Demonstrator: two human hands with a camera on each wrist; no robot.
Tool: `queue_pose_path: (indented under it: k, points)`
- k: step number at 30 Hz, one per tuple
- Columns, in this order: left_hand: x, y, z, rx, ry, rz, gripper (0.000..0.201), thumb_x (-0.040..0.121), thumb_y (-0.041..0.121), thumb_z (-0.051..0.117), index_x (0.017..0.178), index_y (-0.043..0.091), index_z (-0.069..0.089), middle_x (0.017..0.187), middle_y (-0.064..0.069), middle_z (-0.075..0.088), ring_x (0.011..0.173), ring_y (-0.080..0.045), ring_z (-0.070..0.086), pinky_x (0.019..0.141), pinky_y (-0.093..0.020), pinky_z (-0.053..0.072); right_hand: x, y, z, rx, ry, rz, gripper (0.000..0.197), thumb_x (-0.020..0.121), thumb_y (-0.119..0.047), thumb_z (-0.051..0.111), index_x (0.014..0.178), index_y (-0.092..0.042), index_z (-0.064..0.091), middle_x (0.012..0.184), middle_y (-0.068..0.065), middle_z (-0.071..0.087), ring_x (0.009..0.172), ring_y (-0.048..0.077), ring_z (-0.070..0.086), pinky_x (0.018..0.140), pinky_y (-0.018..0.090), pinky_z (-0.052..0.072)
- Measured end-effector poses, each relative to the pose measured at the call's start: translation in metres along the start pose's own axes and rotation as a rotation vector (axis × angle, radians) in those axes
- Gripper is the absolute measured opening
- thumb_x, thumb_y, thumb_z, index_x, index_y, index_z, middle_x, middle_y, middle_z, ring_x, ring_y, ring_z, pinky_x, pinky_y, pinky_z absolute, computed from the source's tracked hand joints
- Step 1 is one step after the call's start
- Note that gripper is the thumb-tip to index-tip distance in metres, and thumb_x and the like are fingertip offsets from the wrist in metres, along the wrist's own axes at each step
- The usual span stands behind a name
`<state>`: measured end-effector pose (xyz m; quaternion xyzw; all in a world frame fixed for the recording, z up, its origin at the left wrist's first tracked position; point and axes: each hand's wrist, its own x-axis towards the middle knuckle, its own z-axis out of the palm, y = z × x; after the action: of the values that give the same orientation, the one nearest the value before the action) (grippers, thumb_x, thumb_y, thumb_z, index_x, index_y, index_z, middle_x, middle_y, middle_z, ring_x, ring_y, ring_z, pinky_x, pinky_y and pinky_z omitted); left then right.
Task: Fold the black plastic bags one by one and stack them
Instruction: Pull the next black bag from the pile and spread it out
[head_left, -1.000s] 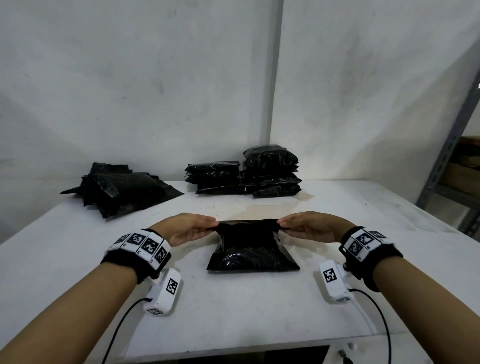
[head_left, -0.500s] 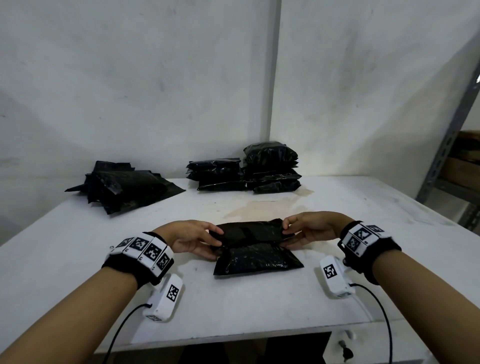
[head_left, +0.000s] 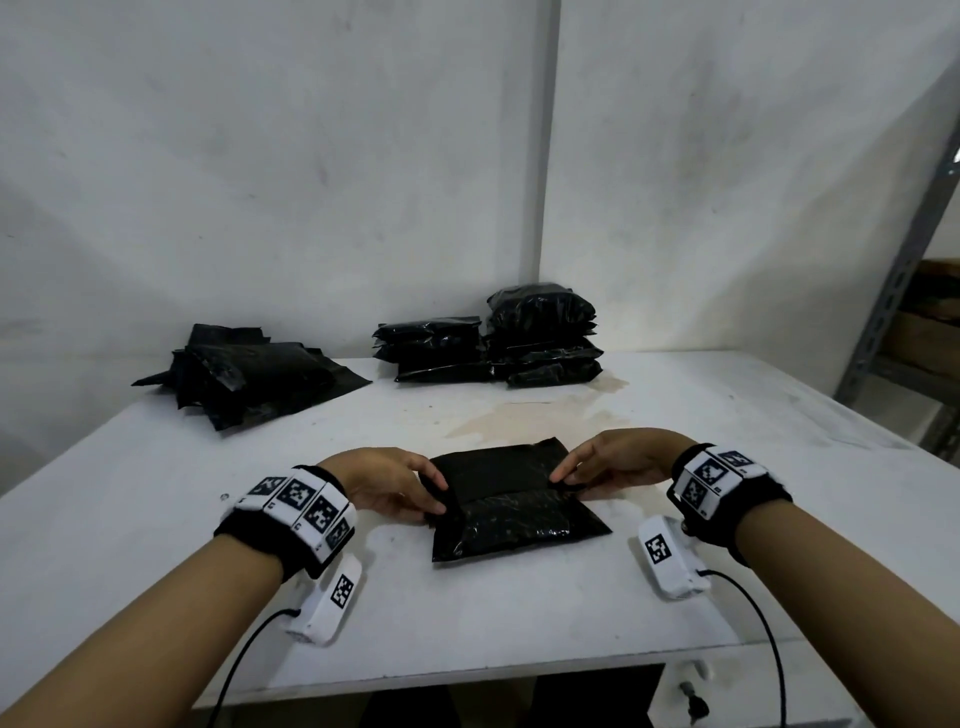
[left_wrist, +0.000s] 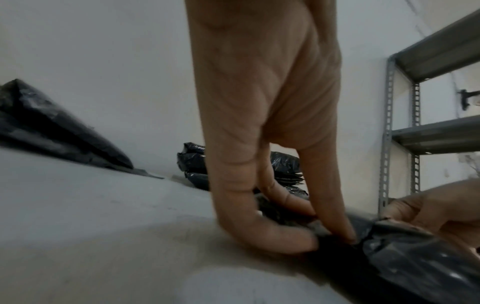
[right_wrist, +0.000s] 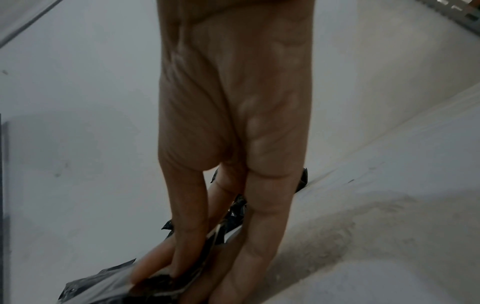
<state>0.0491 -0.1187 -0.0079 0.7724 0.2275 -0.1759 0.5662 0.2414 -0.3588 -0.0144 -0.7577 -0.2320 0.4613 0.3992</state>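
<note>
Near centre of the table (head_left: 727, 613): left hand (head_left: 387, 486) and right hand (head_left: 618, 462) pinch the bag (head_left: 511, 506) — its far flap, raised a second ago, now lies folded over; stacking on the far folded stacks (head_left: 491, 343) follows.

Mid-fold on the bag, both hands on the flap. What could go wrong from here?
1. The bag is glossy plastic; the folded-over flap may spring back once the left hand and right hand let go of its ends.
2. Its near edge already lies skewed on the table, so the fold may end up crooked.
3. The taller folded stack looks puffy and uneven; adding another bag could make it slip or topple.
</note>
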Motion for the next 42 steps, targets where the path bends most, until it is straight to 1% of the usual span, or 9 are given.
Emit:
queue_pose_path:
  k: [4,7,11,17,22,29,34,38,42]
  points:
    - [-0.002,0.012,-0.004,0.557,0.227,0.071,0.027,0.074,0.010,0.076,0.092,0.025,0.062,0.103,-0.003,0.056,0.100,-0.018,0.049,0.073,-0.022,0.039,-0.001,0.000,0.000,-0.025,0.012,0.000,0.023,0.093,0.005,0.055,0.097,-0.010,0.072,0.092,0.003,0.073,0.090,0.012,0.068,0.078,0.018,0.056]
    - [0.002,0.022,0.008,0.639,0.447,0.365,0.017,0.080,0.020,0.072,0.092,0.030,0.065,0.109,-0.007,0.048,0.109,-0.023,0.047,0.081,-0.023,0.036,0.000,0.000,0.000,-0.027,0.009,-0.007,0.022,0.092,0.004,0.056,0.097,-0.010,0.072,0.093,0.003,0.073,0.090,0.012,0.068,0.078,0.019,0.056]
    - [0.009,0.024,0.044,0.678,0.222,0.621,0.048,0.073,0.044,0.079,0.118,0.035,0.063,0.120,0.003,0.046,0.117,-0.011,0.041,0.104,-0.024,0.034,0.001,-0.001,0.002,-0.048,0.001,-0.018,0.020,0.093,0.005,0.054,0.092,-0.009,0.069,0.090,0.006,0.070,0.085,0.012,0.067,0.081,0.020,0.056]
    - [0.023,0.020,0.056,0.957,0.176,0.554,0.075,0.069,0.048,0.080,0.137,0.042,0.047,0.140,0.008,0.039,0.128,-0.013,0.030,0.111,-0.033,0.028,-0.001,-0.001,-0.003,0.109,0.019,0.035,0.011,0.090,-0.011,0.066,0.091,-0.006,0.056,0.096,0.015,0.068,0.085,0.023,0.071,0.074,0.030,0.059]
    - [0.024,0.020,0.056,0.983,0.160,0.537,0.074,0.069,0.046,0.080,0.136,0.041,0.047,0.140,0.009,0.036,0.128,-0.013,0.029,0.111,-0.033,0.028,0.012,-0.010,-0.007,0.100,0.224,0.087,0.054,0.091,-0.055,0.053,0.108,-0.004,0.056,0.086,0.008,0.060,0.064,0.014,0.060,0.056,0.026,0.054]
    - [0.029,0.016,0.052,0.918,0.183,0.539,0.074,0.062,0.046,0.084,0.129,0.044,0.052,0.131,0.012,0.039,0.123,-0.015,0.035,0.108,-0.035,0.033,0.029,-0.013,0.007,0.185,0.338,0.081,0.018,0.085,-0.016,0.073,0.081,-0.009,0.056,0.075,0.003,0.054,0.064,0.012,0.052,0.044,0.018,0.048]
    - [0.027,0.016,0.053,0.925,0.173,0.513,0.073,0.062,0.042,0.085,0.127,0.047,0.052,0.133,0.016,0.039,0.122,-0.015,0.037,0.106,-0.036,0.035,0.016,-0.012,0.007,0.101,0.376,0.131,0.026,0.084,-0.018,0.074,0.076,-0.009,0.051,0.071,0.004,0.051,0.062,0.012,0.050,0.044,0.018,0.049]
    - [0.025,0.017,0.055,0.916,0.174,0.515,0.073,0.062,0.039,0.086,0.127,0.045,0.052,0.131,0.011,0.038,0.120,-0.015,0.037,0.106,-0.035,0.036,0.017,-0.020,0.007,-0.175,0.585,-0.196,0.031,0.072,-0.026,0.085,0.077,-0.011,0.058,0.074,0.002,0.061,0.064,0.008,0.055,0.052,0.017,0.047]
    - [0.021,0.018,0.056,0.790,0.208,0.491,0.082,0.057,0.033,0.090,0.125,0.040,0.044,0.119,0.004,0.036,0.113,-0.015,0.042,0.097,-0.030,0.044,0.001,-0.037,0.016,-0.372,0.241,-0.165,0.014,0.079,-0.017,0.079,0.081,-0.016,0.066,0.078,0.000,0.066,0.067,0.007,0.059,0.063,0.016,0.051]
